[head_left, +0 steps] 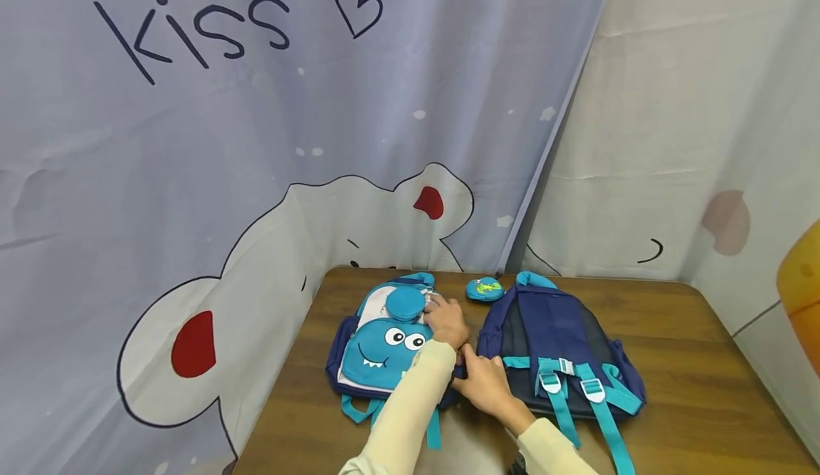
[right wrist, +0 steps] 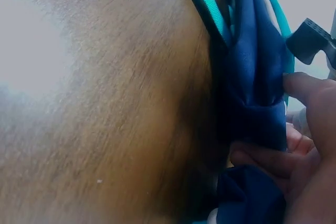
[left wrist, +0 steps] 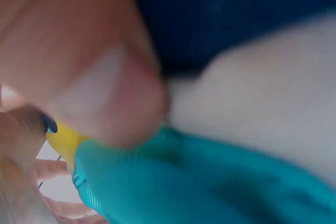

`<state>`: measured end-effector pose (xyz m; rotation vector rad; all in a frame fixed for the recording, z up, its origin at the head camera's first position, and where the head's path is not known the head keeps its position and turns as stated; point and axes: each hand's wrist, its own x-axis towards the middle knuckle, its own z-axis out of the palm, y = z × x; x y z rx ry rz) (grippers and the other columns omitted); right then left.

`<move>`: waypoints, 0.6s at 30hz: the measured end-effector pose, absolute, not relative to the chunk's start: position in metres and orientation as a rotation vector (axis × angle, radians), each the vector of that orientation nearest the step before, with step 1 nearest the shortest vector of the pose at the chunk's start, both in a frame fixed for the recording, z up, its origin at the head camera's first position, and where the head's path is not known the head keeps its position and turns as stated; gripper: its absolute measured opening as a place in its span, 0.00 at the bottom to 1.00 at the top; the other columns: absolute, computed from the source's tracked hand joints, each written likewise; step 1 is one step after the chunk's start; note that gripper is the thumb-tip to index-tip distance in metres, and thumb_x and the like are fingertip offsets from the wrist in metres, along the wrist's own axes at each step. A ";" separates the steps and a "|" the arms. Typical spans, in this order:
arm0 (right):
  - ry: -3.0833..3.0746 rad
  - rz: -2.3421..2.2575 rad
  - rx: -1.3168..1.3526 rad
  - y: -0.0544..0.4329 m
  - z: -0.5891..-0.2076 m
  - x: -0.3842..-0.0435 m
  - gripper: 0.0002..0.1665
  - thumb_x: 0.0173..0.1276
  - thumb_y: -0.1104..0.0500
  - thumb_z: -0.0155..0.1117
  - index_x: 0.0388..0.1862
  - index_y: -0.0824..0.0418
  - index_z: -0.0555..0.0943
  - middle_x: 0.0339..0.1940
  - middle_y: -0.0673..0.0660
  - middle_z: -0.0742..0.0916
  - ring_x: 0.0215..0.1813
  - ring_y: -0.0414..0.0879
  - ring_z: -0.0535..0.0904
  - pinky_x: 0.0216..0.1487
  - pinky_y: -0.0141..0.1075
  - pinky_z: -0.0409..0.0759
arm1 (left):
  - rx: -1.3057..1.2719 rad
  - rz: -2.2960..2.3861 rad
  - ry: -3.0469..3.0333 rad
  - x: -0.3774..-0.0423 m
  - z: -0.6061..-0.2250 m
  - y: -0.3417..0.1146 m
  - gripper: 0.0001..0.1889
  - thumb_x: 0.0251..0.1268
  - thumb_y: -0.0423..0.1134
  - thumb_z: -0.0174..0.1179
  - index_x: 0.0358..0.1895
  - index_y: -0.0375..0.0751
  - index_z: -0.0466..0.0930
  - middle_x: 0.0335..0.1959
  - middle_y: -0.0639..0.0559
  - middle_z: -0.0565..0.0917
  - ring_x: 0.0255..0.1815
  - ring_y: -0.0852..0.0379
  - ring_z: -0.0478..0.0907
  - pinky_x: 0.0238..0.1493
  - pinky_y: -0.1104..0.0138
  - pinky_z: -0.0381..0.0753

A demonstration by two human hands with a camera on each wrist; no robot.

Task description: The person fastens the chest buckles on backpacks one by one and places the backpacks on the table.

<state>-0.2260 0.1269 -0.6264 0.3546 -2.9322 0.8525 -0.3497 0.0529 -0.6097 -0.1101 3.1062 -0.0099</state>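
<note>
A dinosaur-face backpack (head_left: 378,361) in teal, white and navy lies front up on the table, with a round teal pouch (head_left: 406,304) on its upper front. My left hand (head_left: 446,323) is over the backpack's upper right, its fingers by the pouch. In the left wrist view, its blurred thumb (left wrist: 115,95) lies against the white panel, above teal fabric; whether it pinches anything is unclear. My right hand (head_left: 485,384) grips the navy right side of the backpack. In the right wrist view, the thumb (right wrist: 304,86) and fingers hold the navy side fabric (right wrist: 257,121) between them.
Close on the right, a second navy backpack (head_left: 554,318) lies straps up, its teal straps (head_left: 605,418) trailing toward the front. A small round teal pouch (head_left: 485,289) with a yellow-green figure sits at the back of the wooden table (head_left: 705,361). Printed curtains (head_left: 384,126) hang behind.
</note>
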 end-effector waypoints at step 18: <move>-2.938 0.842 0.336 0.118 -0.626 -0.224 0.19 0.60 0.50 0.78 0.33 0.47 0.73 0.18 0.42 0.74 0.25 0.39 0.69 0.40 0.45 0.55 | -0.002 -0.043 3.145 -0.367 -0.615 0.045 0.30 0.59 0.49 0.78 0.64 0.45 0.80 0.67 0.32 0.75 0.49 0.39 0.79 0.31 0.53 0.86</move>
